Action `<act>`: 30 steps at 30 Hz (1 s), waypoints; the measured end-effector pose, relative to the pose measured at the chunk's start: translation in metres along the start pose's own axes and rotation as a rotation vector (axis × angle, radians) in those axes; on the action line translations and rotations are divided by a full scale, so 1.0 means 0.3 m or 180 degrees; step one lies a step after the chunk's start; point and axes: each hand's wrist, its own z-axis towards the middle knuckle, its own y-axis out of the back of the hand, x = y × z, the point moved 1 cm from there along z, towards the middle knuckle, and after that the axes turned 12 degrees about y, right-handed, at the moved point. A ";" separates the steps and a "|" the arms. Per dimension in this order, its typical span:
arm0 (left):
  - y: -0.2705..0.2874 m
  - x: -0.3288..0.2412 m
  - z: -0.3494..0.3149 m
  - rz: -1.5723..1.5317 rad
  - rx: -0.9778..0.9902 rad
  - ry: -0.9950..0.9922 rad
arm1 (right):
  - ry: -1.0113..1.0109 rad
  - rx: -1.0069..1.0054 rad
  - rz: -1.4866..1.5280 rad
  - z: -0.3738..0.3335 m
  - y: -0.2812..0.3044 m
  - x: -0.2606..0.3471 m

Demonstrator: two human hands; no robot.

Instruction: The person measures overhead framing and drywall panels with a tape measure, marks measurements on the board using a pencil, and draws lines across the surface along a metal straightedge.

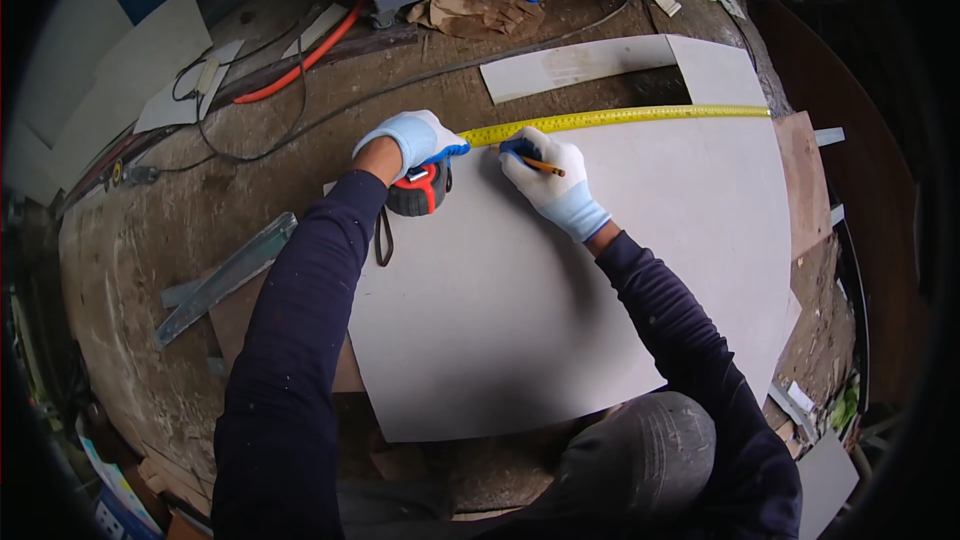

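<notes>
A large pale grey sheet lies flat in front of me. Along its far edge runs the yellow blade of a tape measure, reaching to the sheet's right corner. My left hand, in a white and blue glove, grips the tape measure at the sheet's far left; its red and black case shows under the hand, with a dark wrist strap hanging down. Gloved the same way, my right hand is closed round a yellow pencil. Its fingers are just below the blade, and the pencil's tip is hard to make out.
Metal channel pieces lie left of the sheet. Beyond it are an offcut strip, a dark cable, an orange hose and crumpled brown paper. A brownish board sticks out at the right. My knee is at the near edge.
</notes>
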 end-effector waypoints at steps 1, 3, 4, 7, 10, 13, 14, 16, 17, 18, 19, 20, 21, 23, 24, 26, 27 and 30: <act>-0.002 0.001 0.000 0.0028 -0.0016 -0.0015 | 0.0006 -0.0046 0.0063 -0.003 -0.005 -0.005; -0.003 0.000 0.008 -0.0002 0.0014 -0.0063 | 0.0005 -0.0084 0.0083 0.003 0.005 -0.005; -0.001 0.001 0.011 -0.0024 0.0039 -0.0089 | -0.0029 -0.0014 0.0022 0.010 0.009 -0.006; -0.001 -0.003 -0.001 0.0021 -0.0015 -0.0079 | -0.0316 -0.0152 0.0622 0.002 0.016 -0.015; 0.011 0.034 -0.004 -0.0029 -0.0014 -0.0170 | -0.0569 -0.0590 0.1564 0.004 0.026 0.006; 0.029 -0.029 -0.089 -0.0038 0.0211 -0.0456 | -0.0621 -0.1025 0.1756 -0.051 0.077 -0.018; 0.033 -0.038 -0.110 -0.0016 0.0236 -0.0590 | -0.0600 -0.1196 0.1775 -0.075 0.094 -0.019; 0.039 -0.023 -0.158 -0.0114 0.0295 -0.0771 | -0.0681 -0.1236 0.1972 -0.117 0.112 0.033; 0.034 0.002 -0.165 -0.0068 0.0399 -0.0789 | -0.0662 -0.1237 0.2021 -0.135 0.103 0.061; 0.015 0.033 -0.169 -0.0203 0.0412 -0.1048 | -0.0603 -0.1180 0.2038 -0.150 0.103 0.082; -0.001 0.037 -0.203 -0.0438 0.0549 -0.0969 | -0.0560 -0.1124 0.2036 -0.171 0.106 0.095; -0.035 0.065 -0.212 -0.0749 0.0762 -0.0887 | -0.0405 -0.1202 0.2024 -0.184 0.088 0.106; -0.069 0.058 -0.226 -0.0899 0.0977 -0.0832 | -0.0261 -0.1271 0.1971 -0.207 0.096 0.111; -0.123 0.052 -0.274 -0.1071 0.1079 -0.0767 | -0.0118 -0.1130 0.1905 -0.240 0.142 0.150; -0.160 0.043 -0.291 -0.1138 0.1170 -0.0822 | 0.0139 -0.1151 0.1757 -0.254 0.164 0.160; -0.198 0.047 -0.340 -0.1190 0.1289 -0.0844 | 0.0120 -0.0994 0.1917 -0.270 0.198 0.205; -0.217 0.037 -0.367 -0.1177 0.1361 -0.0856 | 0.0039 -0.0872 0.1991 -0.287 0.213 0.218; -0.284 0.043 -0.433 -0.1177 0.1481 -0.0989 | 0.0205 -0.0978 0.2131 -0.318 0.215 0.252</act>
